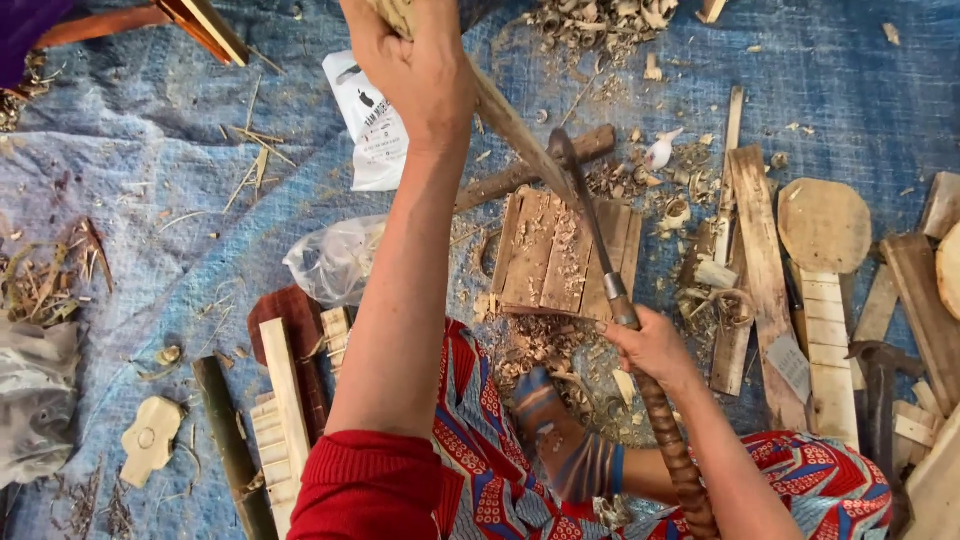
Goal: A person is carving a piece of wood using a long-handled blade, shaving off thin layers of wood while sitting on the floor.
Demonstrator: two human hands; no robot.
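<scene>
My left hand (415, 70) sits at twelve o'clock, its grip wrapped tight around the upper end of a wooden stick (510, 125), which slants down toward four o'clock. My right hand (650, 345) is at four o'clock, its grip closed on the handle of a curved knife (585, 215), just below the metal collar. The blade runs up toward twelve o'clock and its hooked tip lies against the stick's lower part, above a slatted wooden block (550, 260) at the centre. Shavings (530, 345) are scattered around the block and near my foot in a striped sock (560, 440), at six o'clock. All of it rests on a blue tarp (150, 170) on the ground. At three o'clock lie wooden slats and a paddle-shaped board (825, 240). A white paper bag (370, 125) lies at eleven o'clock, a clear plastic bag (335, 260) just below it, beside my left forearm.
</scene>
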